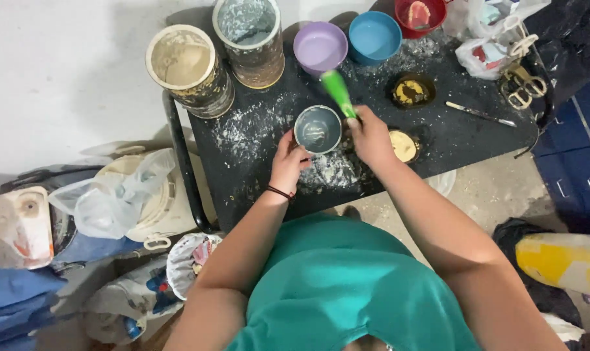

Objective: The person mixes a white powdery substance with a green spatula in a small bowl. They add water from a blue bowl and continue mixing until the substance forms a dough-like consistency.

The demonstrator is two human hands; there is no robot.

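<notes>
Head view looked straight down on a black table dusted with white powder, where the person was mixing: this looked like the stirring step. The left hand curled around the near side of a small grey bowl, fingers closed on its wall to steady it. The right hand was clenched around a green-handled tool, its handle blurred and angled up and away, its working end hidden at the bowl's right rim. The bowl sat near the table's front edge, with two large crusted tins behind it on the left, and a purple bowl and a blue bowl behind it. Scissors lay well apart at the far right. Judging by this, a next stroke would need the bowl braced firmly and the tool kept low, lest paste slop over the rim.
</notes>
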